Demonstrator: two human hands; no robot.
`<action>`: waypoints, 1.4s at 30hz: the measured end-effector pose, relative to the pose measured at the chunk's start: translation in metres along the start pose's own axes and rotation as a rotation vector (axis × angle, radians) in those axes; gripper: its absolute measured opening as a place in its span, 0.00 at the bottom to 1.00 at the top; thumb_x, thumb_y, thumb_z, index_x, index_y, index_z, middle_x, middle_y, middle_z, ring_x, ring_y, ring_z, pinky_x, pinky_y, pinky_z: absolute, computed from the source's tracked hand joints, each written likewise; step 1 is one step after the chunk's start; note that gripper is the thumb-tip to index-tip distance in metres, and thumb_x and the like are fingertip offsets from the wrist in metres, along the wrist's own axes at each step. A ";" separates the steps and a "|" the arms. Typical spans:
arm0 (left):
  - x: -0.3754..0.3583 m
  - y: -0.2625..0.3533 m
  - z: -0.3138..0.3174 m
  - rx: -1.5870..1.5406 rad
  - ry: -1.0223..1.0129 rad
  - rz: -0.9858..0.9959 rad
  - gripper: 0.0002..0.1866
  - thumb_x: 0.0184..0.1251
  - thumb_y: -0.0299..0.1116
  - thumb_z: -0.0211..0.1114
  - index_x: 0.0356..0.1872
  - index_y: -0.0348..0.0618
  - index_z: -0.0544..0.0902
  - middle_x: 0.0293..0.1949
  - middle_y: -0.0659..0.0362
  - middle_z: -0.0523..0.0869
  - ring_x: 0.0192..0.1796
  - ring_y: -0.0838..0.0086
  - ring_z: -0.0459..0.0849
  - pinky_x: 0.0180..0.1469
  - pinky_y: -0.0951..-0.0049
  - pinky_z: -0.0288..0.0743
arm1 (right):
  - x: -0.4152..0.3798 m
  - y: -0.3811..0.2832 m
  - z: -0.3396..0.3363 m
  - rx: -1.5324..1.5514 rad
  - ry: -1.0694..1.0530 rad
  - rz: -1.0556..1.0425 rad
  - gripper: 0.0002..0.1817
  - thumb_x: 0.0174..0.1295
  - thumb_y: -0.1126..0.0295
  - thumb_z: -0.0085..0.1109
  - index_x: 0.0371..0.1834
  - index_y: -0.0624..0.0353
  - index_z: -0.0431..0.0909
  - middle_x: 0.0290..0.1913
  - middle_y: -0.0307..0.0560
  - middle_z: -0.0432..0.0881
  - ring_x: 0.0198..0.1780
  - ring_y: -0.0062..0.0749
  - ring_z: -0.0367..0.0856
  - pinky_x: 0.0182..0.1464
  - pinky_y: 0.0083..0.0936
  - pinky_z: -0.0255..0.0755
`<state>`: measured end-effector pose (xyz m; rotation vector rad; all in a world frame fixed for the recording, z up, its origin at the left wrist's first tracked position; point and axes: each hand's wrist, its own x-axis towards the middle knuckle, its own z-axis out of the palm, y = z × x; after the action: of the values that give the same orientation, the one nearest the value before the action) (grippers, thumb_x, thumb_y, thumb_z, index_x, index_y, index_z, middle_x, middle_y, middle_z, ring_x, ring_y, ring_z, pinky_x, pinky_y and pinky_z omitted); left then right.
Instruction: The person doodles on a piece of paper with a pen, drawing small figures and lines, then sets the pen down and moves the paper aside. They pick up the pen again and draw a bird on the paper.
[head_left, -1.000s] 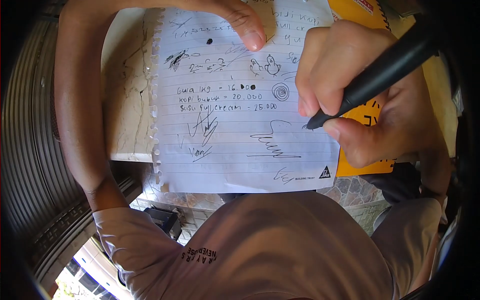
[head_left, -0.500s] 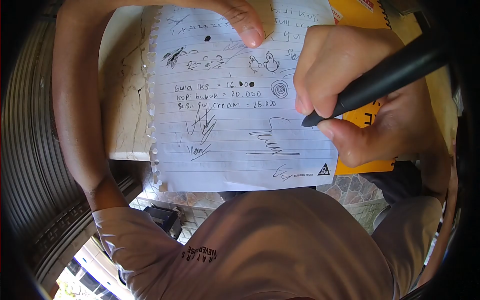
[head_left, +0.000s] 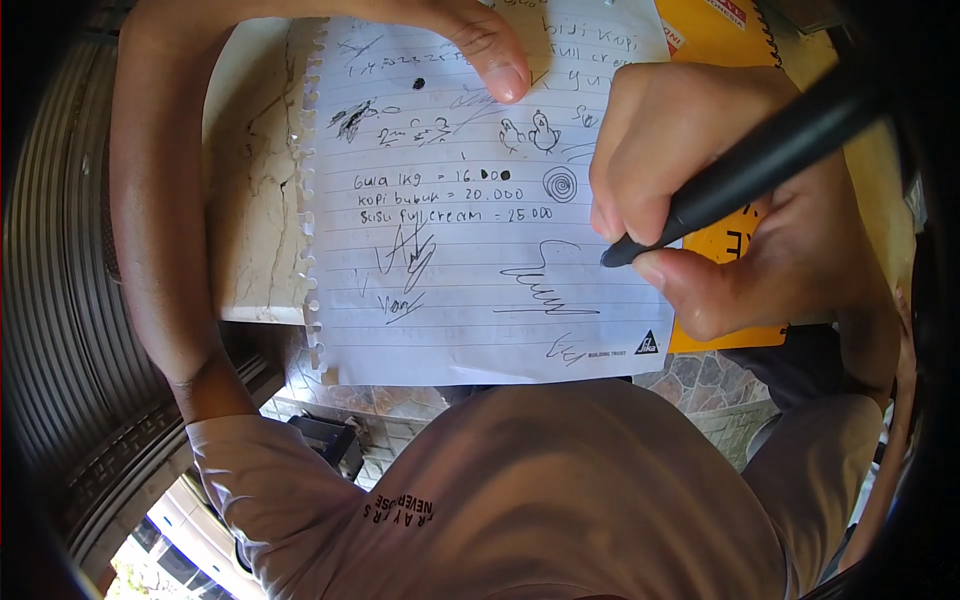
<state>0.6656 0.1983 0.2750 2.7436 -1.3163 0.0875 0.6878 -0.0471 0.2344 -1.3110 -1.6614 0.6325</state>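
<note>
A ruled, torn-edged sheet of paper (head_left: 420, 340) lies under both hands, covered with handwriting, doodles, a spiral and several signature-like scrawls. My right hand (head_left: 700, 190) is closed around a thick black pen (head_left: 750, 180), fingers and thumb pinching it near the tapered tip. That tip hovers at or rests on the right part of the sheet, right of a zigzag scribble (head_left: 545, 285). Across the top of the page reaches my left hand (head_left: 490, 50), its thumb stretched out flat on the paper above two small bird drawings (head_left: 530, 130). Its other fingers are out of frame.
A yellow spiral-bound notebook (head_left: 735, 335) lies beneath the sheet's right side. The pale marble-patterned tabletop (head_left: 255, 200) has a crack and ends just before my body. Ribbed dark shutter panels (head_left: 60, 250) stand at the left, and stone-patterned floor (head_left: 700, 380) shows below.
My right hand and the pen have shifted slightly down the page. My left thumb sits a little lower too. The view has moved slightly; I make out no clear new mark.
</note>
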 end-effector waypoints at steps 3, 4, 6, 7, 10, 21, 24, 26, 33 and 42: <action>-0.001 0.000 0.000 -0.067 -0.033 -0.070 0.41 0.38 0.50 0.89 0.52 0.40 0.78 0.52 0.54 0.79 0.52 0.62 0.79 0.53 0.62 0.74 | 0.001 0.001 -0.005 0.072 0.000 0.070 0.12 0.54 0.81 0.63 0.40 0.58 0.73 0.37 0.49 0.79 0.40 0.32 0.81 0.45 0.26 0.74; -0.002 -0.001 0.000 -0.071 -0.022 -0.066 0.41 0.39 0.50 0.89 0.51 0.40 0.78 0.51 0.54 0.79 0.52 0.62 0.79 0.53 0.63 0.74 | 0.001 -0.001 -0.004 0.072 -0.002 0.069 0.12 0.54 0.81 0.63 0.40 0.58 0.73 0.37 0.49 0.79 0.40 0.32 0.81 0.45 0.26 0.74; 0.001 0.001 -0.003 -0.106 -0.049 -0.118 0.41 0.39 0.50 0.88 0.51 0.39 0.77 0.51 0.54 0.79 0.52 0.62 0.79 0.53 0.63 0.75 | 0.000 -0.005 0.001 0.138 0.019 0.152 0.12 0.53 0.82 0.63 0.39 0.59 0.74 0.36 0.49 0.78 0.40 0.33 0.82 0.44 0.26 0.75; 0.003 0.002 -0.004 -0.142 -0.077 -0.168 0.41 0.39 0.50 0.88 0.51 0.39 0.77 0.52 0.53 0.79 0.52 0.63 0.79 0.53 0.63 0.75 | -0.001 -0.003 0.000 0.137 0.019 0.153 0.12 0.53 0.82 0.63 0.39 0.59 0.74 0.36 0.49 0.78 0.40 0.33 0.82 0.44 0.26 0.75; 0.002 0.001 -0.001 -0.163 -0.070 -0.153 0.41 0.40 0.50 0.88 0.52 0.39 0.77 0.52 0.53 0.79 0.53 0.62 0.79 0.53 0.63 0.75 | -0.001 0.003 -0.003 0.095 -0.032 0.068 0.13 0.52 0.82 0.63 0.39 0.59 0.74 0.36 0.49 0.79 0.40 0.33 0.82 0.43 0.26 0.76; -0.001 0.000 0.002 -0.089 -0.007 -0.055 0.41 0.40 0.50 0.88 0.52 0.38 0.77 0.54 0.52 0.78 0.54 0.61 0.79 0.56 0.63 0.74 | 0.001 0.008 0.001 0.045 0.015 -0.025 0.11 0.50 0.82 0.64 0.36 0.59 0.75 0.33 0.48 0.79 0.37 0.34 0.82 0.38 0.26 0.76; 0.000 -0.001 0.003 -0.084 -0.009 -0.057 0.41 0.39 0.50 0.89 0.52 0.38 0.78 0.54 0.52 0.78 0.54 0.61 0.79 0.55 0.63 0.74 | 0.002 0.002 0.002 0.016 0.004 0.018 0.10 0.50 0.81 0.64 0.35 0.59 0.76 0.32 0.48 0.79 0.36 0.34 0.82 0.37 0.26 0.75; 0.000 -0.001 0.002 -0.159 -0.034 -0.111 0.42 0.38 0.51 0.89 0.52 0.38 0.78 0.54 0.52 0.79 0.53 0.61 0.79 0.54 0.63 0.74 | 0.003 -0.001 0.002 0.010 0.006 0.035 0.10 0.49 0.81 0.64 0.34 0.59 0.76 0.32 0.48 0.80 0.35 0.34 0.82 0.37 0.26 0.75; -0.001 -0.001 0.002 -0.089 -0.028 -0.070 0.42 0.37 0.51 0.89 0.52 0.39 0.78 0.52 0.52 0.80 0.53 0.61 0.79 0.53 0.63 0.74 | 0.004 0.002 0.007 0.053 0.069 -0.024 0.09 0.49 0.81 0.64 0.33 0.59 0.77 0.31 0.48 0.80 0.35 0.34 0.82 0.36 0.25 0.74; 0.002 0.002 -0.003 -0.130 -0.056 -0.122 0.42 0.39 0.51 0.89 0.53 0.39 0.77 0.52 0.52 0.80 0.53 0.60 0.80 0.55 0.62 0.75 | -0.002 0.005 0.003 0.093 0.024 0.056 0.11 0.51 0.79 0.62 0.37 0.58 0.73 0.35 0.47 0.78 0.38 0.31 0.81 0.42 0.26 0.73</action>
<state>0.6651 0.1955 0.2779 2.7260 -1.1205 -0.0809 0.6877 -0.0468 0.2285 -1.2975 -1.5618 0.7159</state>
